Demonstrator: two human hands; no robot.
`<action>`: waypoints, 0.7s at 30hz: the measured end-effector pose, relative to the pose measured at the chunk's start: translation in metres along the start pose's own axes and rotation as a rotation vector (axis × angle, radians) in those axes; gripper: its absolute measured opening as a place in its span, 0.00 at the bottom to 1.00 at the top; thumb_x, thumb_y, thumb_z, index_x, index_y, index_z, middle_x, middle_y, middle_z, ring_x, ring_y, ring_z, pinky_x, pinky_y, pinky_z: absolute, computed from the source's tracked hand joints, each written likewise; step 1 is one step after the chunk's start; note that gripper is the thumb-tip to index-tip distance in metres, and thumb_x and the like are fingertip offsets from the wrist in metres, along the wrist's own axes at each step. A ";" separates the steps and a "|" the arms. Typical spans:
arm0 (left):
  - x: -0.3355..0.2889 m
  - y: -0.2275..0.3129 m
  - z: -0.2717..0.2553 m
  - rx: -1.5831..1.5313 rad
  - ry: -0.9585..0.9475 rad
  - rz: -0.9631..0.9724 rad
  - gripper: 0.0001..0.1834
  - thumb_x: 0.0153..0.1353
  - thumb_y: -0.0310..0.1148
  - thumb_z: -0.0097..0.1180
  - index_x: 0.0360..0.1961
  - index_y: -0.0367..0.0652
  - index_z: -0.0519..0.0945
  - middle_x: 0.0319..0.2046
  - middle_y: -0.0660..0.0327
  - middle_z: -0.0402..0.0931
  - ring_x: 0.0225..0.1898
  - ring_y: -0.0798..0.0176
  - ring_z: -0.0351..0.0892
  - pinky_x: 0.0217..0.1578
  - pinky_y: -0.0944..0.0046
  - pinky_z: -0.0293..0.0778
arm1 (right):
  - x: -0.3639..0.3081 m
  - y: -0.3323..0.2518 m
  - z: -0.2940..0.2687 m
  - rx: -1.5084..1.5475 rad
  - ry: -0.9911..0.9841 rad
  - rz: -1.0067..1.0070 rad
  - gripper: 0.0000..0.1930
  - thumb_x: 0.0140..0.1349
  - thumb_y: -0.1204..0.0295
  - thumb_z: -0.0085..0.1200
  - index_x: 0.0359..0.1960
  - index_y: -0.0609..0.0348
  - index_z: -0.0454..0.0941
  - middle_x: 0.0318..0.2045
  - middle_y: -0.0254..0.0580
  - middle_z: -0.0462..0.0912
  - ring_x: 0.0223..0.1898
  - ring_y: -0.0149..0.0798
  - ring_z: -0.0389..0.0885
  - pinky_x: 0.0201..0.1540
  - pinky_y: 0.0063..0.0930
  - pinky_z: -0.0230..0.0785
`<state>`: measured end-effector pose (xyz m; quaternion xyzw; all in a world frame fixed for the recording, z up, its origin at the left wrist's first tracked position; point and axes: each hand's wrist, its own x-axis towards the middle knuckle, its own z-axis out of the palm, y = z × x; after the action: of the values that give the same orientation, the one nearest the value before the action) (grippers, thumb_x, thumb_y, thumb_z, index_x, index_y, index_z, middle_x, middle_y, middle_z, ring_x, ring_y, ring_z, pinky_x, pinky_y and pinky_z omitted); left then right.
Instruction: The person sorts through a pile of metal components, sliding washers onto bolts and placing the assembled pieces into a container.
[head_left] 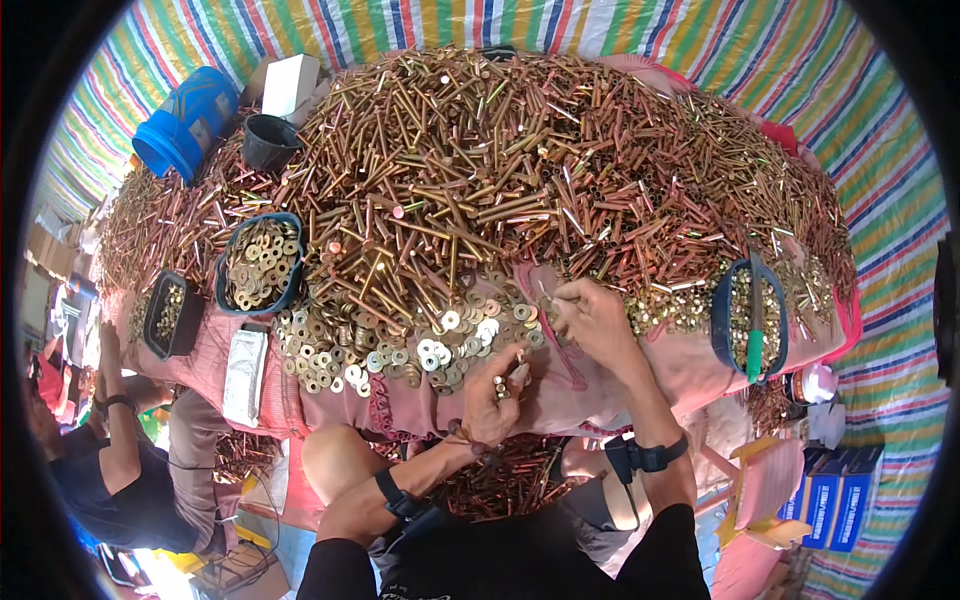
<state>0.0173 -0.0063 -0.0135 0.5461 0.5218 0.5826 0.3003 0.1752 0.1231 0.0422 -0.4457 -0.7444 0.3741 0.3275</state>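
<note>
My left hand (493, 398) is curled near the front edge of the cloth-covered table, with several small brass-coloured nuts (502, 388) held in its fingers. To its right and a little farther off, my right hand (597, 322) is closed in a pinch; what lies between its fingertips is too small to make out. Flat round washers (400, 356) are spread beside my left hand. Small nuts (668, 312) lie loose to the right of my right hand. Beyond both hands rises a big heap of long brass-coloured bolts and tubular sleeves (450, 190).
A blue-rimmed tub of washers (262, 264) and a dark tub of nuts (170, 315) stand left, near a white pack (245, 372). At right, a green-handled tool (756, 340) lies across another tub (722, 335). A co-worker (120, 450) sits at far left.
</note>
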 end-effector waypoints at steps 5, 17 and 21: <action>0.000 -0.003 0.000 0.005 0.023 0.057 0.23 0.61 0.16 0.53 0.59 0.39 0.78 0.38 0.53 0.83 0.37 0.58 0.83 0.41 0.64 0.76 | -0.026 -0.015 0.002 0.386 -0.240 0.190 0.09 0.69 0.78 0.53 0.47 0.67 0.82 0.35 0.39 0.83 0.32 0.28 0.83 0.32 0.22 0.76; -0.005 -0.007 -0.002 0.062 -0.022 0.073 0.24 0.61 0.16 0.52 0.60 0.37 0.77 0.41 0.45 0.85 0.40 0.57 0.87 0.42 0.64 0.78 | -0.049 -0.027 0.018 0.433 -0.145 -0.019 0.14 0.61 0.81 0.60 0.49 0.65 0.82 0.44 0.41 0.85 0.45 0.32 0.83 0.47 0.25 0.76; -0.005 -0.008 -0.002 0.074 -0.025 0.074 0.24 0.62 0.16 0.52 0.60 0.37 0.77 0.40 0.46 0.85 0.39 0.56 0.87 0.41 0.64 0.78 | -0.052 -0.026 0.019 0.392 -0.121 0.012 0.14 0.60 0.83 0.60 0.48 0.64 0.83 0.44 0.44 0.86 0.45 0.36 0.85 0.48 0.26 0.76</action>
<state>0.0144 -0.0091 -0.0224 0.5829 0.5185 0.5667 0.2650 0.1688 0.0619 0.0467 -0.3545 -0.6730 0.5399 0.3603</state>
